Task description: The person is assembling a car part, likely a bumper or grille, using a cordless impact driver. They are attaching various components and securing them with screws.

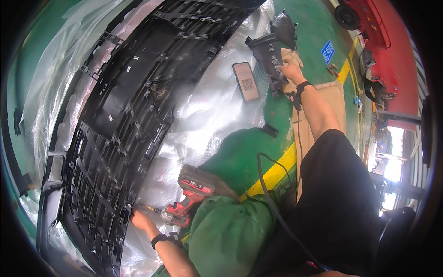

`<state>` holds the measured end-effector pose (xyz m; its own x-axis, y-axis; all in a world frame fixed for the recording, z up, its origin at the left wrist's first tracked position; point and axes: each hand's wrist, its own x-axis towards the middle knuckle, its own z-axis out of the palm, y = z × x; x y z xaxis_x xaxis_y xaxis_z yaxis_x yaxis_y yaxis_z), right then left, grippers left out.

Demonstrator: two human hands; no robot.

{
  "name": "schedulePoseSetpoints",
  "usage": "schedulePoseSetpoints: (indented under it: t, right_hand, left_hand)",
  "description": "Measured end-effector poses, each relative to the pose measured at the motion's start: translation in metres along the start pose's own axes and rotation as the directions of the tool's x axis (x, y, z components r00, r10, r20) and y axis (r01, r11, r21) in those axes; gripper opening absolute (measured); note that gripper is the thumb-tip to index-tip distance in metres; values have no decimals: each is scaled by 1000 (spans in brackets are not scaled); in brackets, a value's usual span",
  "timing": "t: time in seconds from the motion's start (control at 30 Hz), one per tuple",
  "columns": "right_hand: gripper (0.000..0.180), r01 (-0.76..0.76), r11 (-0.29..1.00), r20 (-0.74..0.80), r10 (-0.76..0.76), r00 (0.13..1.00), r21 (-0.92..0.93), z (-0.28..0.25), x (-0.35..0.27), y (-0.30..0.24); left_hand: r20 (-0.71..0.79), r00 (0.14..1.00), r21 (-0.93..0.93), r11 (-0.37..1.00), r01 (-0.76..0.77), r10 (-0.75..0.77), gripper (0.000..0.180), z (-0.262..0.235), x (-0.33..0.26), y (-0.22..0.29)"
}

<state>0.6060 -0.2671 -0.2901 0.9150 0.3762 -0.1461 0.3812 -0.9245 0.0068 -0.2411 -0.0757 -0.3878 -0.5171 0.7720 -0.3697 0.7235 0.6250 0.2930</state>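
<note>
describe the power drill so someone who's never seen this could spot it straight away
Start at the big black car grille lying on clear plastic sheeting over the green floor. Follow its lower right edge down to where the left hand touches it; the power drill lies just right of that hand. It is the only red-and-grey tool there, its bit pointing at the grille.

Green floor (318,27), yellow line (277,171)

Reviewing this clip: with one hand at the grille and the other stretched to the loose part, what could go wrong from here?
The red cordless drill lies unattended against the green-clad knee; it might roll onto the left hand at the black grille. The right hand reaches far to the black bracket, so balance may suffer. The phone on the plastic sheet risks being knocked.
</note>
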Motion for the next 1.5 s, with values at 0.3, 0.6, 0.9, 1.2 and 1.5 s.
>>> schedulePoseSetpoints:
  t: [0.3, 0.6, 0.9, 1.2, 1.5]
  right_hand:
    - [55, 268, 956, 69, -278, 958, 119, 36, 46, 11]
    - [35, 218, 973, 79, -212, 974, -74, 74, 96, 71]
    - [23, 308, 951, 17, -308, 951, -18, 56, 95, 66]
    - [22, 203, 807, 109, -313, 944, 554, -4, 83, 96]
    - [9, -677, -401, 164, -776, 609, 617, -115, -51, -156]
  left_hand:
    - [103, 993, -125, 991, -38, 51, 53, -8, 5, -21]
    - [253, 948, -226, 941, 251, -192, 50, -7, 16, -18]
    - [171, 968, -109, 973, 203, -182, 48, -38, -6, 5]
    - [-213, 977, -112, 993, -31, 6, 38, -42, -18, -1]
    - [-368, 929, 124, 988, 92, -40, 46, -33, 23, -46]
